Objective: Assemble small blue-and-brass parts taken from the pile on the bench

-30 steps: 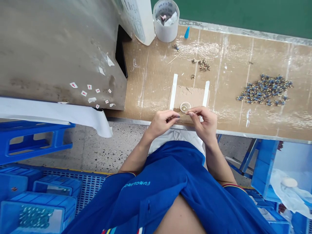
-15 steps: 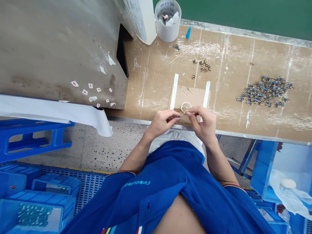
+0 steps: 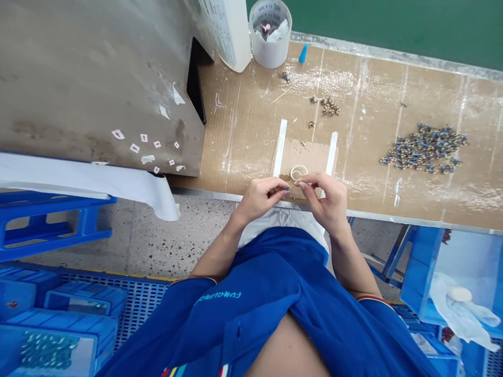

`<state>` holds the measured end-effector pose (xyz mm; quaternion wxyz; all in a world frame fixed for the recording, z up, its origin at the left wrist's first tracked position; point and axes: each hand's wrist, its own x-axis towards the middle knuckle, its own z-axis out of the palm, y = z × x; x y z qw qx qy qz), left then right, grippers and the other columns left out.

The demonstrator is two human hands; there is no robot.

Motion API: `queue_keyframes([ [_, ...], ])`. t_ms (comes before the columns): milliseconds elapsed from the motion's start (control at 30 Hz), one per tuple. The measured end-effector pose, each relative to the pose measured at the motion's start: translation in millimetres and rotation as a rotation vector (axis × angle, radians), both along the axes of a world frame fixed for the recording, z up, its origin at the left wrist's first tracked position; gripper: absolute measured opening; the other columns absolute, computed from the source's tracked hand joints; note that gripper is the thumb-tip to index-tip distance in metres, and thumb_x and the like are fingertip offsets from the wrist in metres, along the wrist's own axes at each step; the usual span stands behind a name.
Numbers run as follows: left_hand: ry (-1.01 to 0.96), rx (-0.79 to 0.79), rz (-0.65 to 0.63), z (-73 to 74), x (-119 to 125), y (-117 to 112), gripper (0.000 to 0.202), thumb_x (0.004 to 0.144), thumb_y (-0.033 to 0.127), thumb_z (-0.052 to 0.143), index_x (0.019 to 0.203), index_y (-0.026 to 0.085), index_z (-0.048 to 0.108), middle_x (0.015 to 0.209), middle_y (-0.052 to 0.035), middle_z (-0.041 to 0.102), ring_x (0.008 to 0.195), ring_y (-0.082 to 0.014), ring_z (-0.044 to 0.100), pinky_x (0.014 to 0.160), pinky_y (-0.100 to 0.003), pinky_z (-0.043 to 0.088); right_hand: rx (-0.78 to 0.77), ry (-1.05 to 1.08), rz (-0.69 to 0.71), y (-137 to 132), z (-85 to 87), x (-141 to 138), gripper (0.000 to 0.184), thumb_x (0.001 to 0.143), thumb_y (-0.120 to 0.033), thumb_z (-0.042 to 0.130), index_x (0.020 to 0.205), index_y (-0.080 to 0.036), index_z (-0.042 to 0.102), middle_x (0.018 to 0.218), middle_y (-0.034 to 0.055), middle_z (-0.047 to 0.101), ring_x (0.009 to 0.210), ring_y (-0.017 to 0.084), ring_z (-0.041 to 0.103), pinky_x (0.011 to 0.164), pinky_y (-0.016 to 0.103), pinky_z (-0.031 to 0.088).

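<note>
At the near edge of the bench (image 3: 243, 152), left hand (image 3: 260, 199) closed in a fingertip pinch on a tiny part (image 3: 288, 189), mostly hidden; right hand (image 3: 328, 201) pinching a thin stick (image 3: 292, 185), its tip near the part. White ring (image 3: 298, 166) just beyond, on cardboard (image 3: 316, 154); blue-gold heap (image 3: 426, 148) well right.

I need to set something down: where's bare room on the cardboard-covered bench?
Room shows between the right white tape strip and the heaped blue and gold pieces, and between the flat grey metal surface and left white tape strip. Crowded: around the small white ring, where the left hand and right hand nearly meet.
</note>
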<state>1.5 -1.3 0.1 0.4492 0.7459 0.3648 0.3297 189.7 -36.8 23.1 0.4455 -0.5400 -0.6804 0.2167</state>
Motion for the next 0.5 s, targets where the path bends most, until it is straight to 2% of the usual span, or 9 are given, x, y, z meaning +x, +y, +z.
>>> queue_keyframes([
  [133, -0.022, -0.017, 0.015, -2.8, 0.0, -0.7, 0.016, 0.093, 0.024, 0.062, 0.093, 0.012, 0.071, 0.08, -0.0053, 0.069, 0.064, -0.0095, 0.059, 0.06, -0.022, 0.045, -0.004, 0.136, -0.107, 4.0, 1.4, 8.3, 0.016, 0.092, -0.03, 0.061, 0.085, -0.018, 0.068, 0.083, 0.0018, 0.072, 0.075, 0.006, 0.066, 0.067, 0.017, 0.052],
  [233, -0.019, -0.03, 0.019, -4.0, -0.6, -1.0, 0.015, 0.093, 0.024, 0.062, 0.092, 0.012, 0.071, 0.079, -0.0052, 0.069, 0.063, -0.0098, 0.059, 0.06, -0.022, 0.046, 0.027, 0.167, -0.199, 10.4, -5.7, 12.9, 0.017, 0.092, -0.031, 0.061, 0.084, -0.017, 0.068, 0.082, 0.0026, 0.07, 0.078, 0.006, 0.066, 0.067, 0.017, 0.051],
  [367, -0.029, -0.006, 0.009, -4.5, -1.5, -0.1, 0.013, 0.092, 0.021, 0.063, 0.091, 0.011, 0.07, 0.076, -0.0042, 0.067, 0.062, -0.0086, 0.058, 0.06, -0.021, 0.045, 0.082, 0.097, -0.134, 13.6, -17.2, 9.5, 0.015, 0.092, -0.027, 0.061, 0.085, -0.017, 0.069, 0.089, 0.0046, 0.069, 0.085, 0.006, 0.065, 0.068, 0.017, 0.05],
  [500, -0.037, 0.019, 0.017, -5.7, -0.4, -0.1, 0.011, 0.092, 0.019, 0.063, 0.09, 0.01, 0.069, 0.075, -0.0035, 0.066, 0.061, -0.0076, 0.057, 0.059, -0.02, 0.044, 0.064, 0.029, -0.075, 16.9, -16.3, 9.8, 0.019, 0.094, -0.032, 0.059, 0.098, -0.019, 0.071, 0.1, 0.0062, 0.068, 0.091, 0.007, 0.064, 0.07, 0.017, 0.051],
])
